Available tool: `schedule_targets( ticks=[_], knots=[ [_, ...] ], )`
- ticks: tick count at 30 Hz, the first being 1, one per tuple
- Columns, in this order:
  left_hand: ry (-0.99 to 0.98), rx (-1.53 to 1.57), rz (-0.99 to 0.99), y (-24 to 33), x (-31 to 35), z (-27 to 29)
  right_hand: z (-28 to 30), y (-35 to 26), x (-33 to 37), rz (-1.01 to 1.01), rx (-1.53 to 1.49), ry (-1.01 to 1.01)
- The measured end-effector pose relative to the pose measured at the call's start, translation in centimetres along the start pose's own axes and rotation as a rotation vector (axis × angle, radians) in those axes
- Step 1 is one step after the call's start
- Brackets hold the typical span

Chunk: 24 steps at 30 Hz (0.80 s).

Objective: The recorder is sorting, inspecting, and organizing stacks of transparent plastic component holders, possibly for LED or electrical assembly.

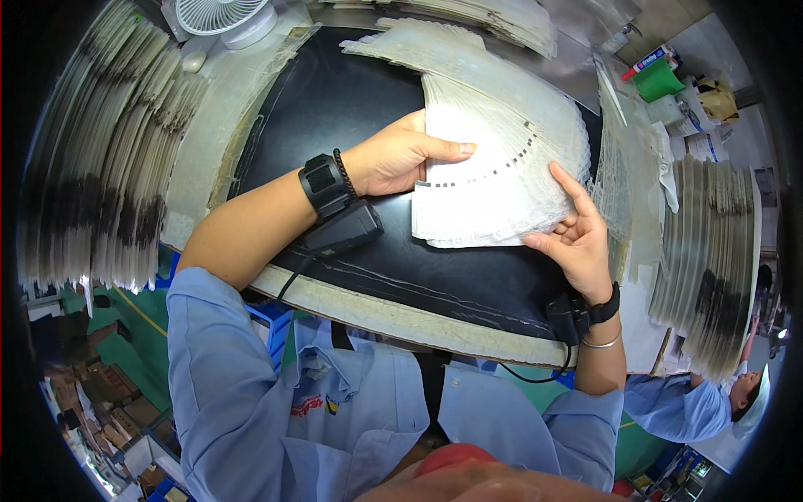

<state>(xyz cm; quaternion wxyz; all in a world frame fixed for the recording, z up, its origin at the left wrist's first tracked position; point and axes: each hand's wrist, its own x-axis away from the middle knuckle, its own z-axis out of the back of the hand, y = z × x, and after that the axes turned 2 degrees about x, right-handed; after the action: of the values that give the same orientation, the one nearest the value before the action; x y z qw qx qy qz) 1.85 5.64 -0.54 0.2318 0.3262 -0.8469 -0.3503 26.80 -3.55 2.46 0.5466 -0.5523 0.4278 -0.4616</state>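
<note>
A thick fan of thin, whitish sheets [468, 213] is spread above a black mat [351, 109]. Small dark marks run across it in a curved row. My left hand [401, 155] grips its left side, thumb lying on top and the other fingers mostly hidden beneath. At the lower right edge, my right hand [581, 238] has its thumb by the bottom corner, the index finger along the side and the rest curled against the sheets. More translucent sheets [535, 92] lie fanned out behind, touching or overlapping the fan.
Tall stacks of sheets stand at the left [100, 159] and right [707, 251]. A white fan [222, 17] sits at the back left. A green object [658, 81] and a marker-like tube [646, 62] lie back right. Another person [694, 406] is at the lower right.
</note>
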Motion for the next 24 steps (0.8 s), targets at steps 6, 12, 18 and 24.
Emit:
schedule_targets(
  ticks=[6,12,18,24],
  knots=[
    [0.008,-0.04,-0.008,0.2,0.2,-0.4,1.6,0.2,0.2,-0.088,0.051,-0.082],
    [0.02,-0.049,-0.021,0.1,0.3,-0.6,0.2,0.1,0.2,-0.023,0.007,-0.035],
    [0.028,-0.086,-0.013,0.4,0.4,-0.5,1.1,0.0,0.1,-0.102,0.041,-0.112],
    [-0.023,0.01,-0.007,0.1,0.1,0.0,0.5,0.2,0.1,-0.016,-0.002,-0.107]
  ],
)
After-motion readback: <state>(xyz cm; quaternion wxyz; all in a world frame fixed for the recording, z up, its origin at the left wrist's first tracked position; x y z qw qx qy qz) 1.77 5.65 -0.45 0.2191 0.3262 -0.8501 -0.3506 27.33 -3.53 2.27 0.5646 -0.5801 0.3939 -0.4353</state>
